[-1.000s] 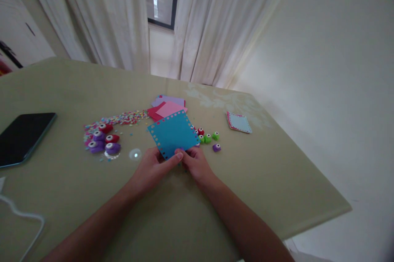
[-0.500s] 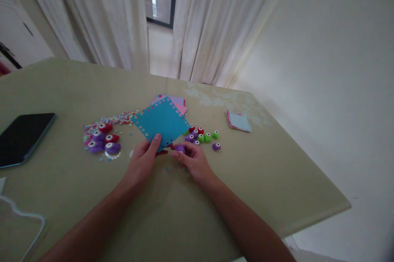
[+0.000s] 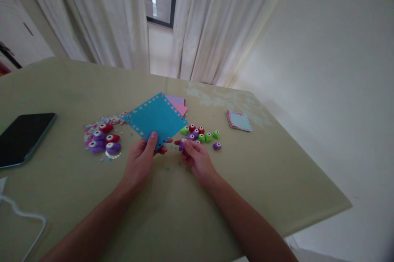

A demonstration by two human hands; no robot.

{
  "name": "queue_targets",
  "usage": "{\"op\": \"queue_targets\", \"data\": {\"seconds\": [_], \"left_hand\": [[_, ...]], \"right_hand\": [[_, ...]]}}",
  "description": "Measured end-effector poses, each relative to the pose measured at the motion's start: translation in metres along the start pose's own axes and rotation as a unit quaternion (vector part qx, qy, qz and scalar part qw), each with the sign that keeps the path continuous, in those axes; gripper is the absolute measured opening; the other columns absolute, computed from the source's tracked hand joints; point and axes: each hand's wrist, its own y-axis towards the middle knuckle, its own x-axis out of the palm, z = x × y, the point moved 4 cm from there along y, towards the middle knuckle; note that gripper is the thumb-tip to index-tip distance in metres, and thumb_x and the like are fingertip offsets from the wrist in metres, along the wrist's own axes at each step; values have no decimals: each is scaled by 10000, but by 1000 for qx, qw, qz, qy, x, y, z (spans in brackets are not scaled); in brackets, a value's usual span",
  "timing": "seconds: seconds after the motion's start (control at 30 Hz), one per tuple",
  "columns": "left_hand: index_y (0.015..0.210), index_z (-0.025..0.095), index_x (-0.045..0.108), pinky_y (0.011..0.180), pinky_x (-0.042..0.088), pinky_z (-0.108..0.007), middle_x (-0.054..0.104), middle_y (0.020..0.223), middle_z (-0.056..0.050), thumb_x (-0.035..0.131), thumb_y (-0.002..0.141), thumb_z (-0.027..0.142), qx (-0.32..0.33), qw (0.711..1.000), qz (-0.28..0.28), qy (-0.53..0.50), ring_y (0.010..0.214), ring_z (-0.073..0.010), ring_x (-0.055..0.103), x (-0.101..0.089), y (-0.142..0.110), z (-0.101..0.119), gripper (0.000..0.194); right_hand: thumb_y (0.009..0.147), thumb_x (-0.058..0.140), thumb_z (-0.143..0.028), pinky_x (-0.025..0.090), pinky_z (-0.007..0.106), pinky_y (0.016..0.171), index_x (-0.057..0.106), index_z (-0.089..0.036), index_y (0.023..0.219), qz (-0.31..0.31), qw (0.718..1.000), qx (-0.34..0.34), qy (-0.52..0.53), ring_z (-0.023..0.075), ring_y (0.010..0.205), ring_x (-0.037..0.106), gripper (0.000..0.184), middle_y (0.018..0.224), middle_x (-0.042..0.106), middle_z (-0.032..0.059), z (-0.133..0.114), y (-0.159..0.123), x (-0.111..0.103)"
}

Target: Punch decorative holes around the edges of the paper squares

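Note:
My left hand [image 3: 142,158] grips a blue square of paper [image 3: 157,117] by its near corner, thumb on top. Small punched holes line the paper's edges. Between the thumb and fingers of my right hand [image 3: 200,162] is a small purple craft punch [image 3: 182,144], just right of the paper's near corner and apart from it. Behind my right hand lie several small punches in purple, red and green [image 3: 208,137], each with a white eye-like button. One purple punch [image 3: 217,146] sits a little to their right.
Larger red and purple punches [image 3: 112,138] sit at the left beside a heap of paper confetti [image 3: 92,127]. Pink and lilac sheets [image 3: 180,106] lie behind the blue paper. A stack of edged cards [image 3: 240,121] is at right, a dark tablet [image 3: 26,136] and white cable [image 3: 29,214] at left.
The purple punch has come away from the blue paper's edge, and a gap now shows between my hands. The paper has shifted slightly left and turned a little.

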Motion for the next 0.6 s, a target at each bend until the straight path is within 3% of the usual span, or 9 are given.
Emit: {"op": "queue_targets", "data": {"seconds": [0.13, 0.37, 0.5, 0.6], "left_hand": [[872, 202, 748, 706, 593, -303, 827, 934, -73, 700, 889, 718, 3, 1000, 6, 8, 705, -190, 679, -1, 1, -2, 518], [875, 178, 746, 684, 584, -280, 811, 901, -72, 766, 832, 719, -1, 999, 30, -20, 661, -164, 639, -3, 2, -4, 543], [897, 178, 753, 673, 582, -273, 810, 926, -64, 800, 796, 712, -1, 998, 44, -40, 655, -155, 633, -3, 3, -3, 545], [899, 185, 749, 666, 585, -269, 806, 944, -53, 827, 742, 729, -11, 997, 58, -44, 664, -154, 653, -3, 4, -4, 572]], "right_hand": [[760, 870, -663, 400, 253, 544, 818, -194, 1071, 18, 997, 2, 73, 120, 603, 521, 565, 776, 689, 24, -4, 2, -3], [791, 852, -655, 415, 230, 525, 747, -215, 930, 32, 997, -49, 40, 120, 588, 559, 473, 749, 700, 2, -10, 7, -12], [784, 896, -520, 519, 266, 665, 697, -229, 964, 77, 982, -150, -90, 160, 754, 669, 396, 901, 738, 16, -35, 7, -29], [823, 869, -468, 534, 289, 707, 681, -221, 1001, 165, 922, -242, -252, 176, 806, 685, 358, 954, 718, 26, -59, 6, -50]]}}
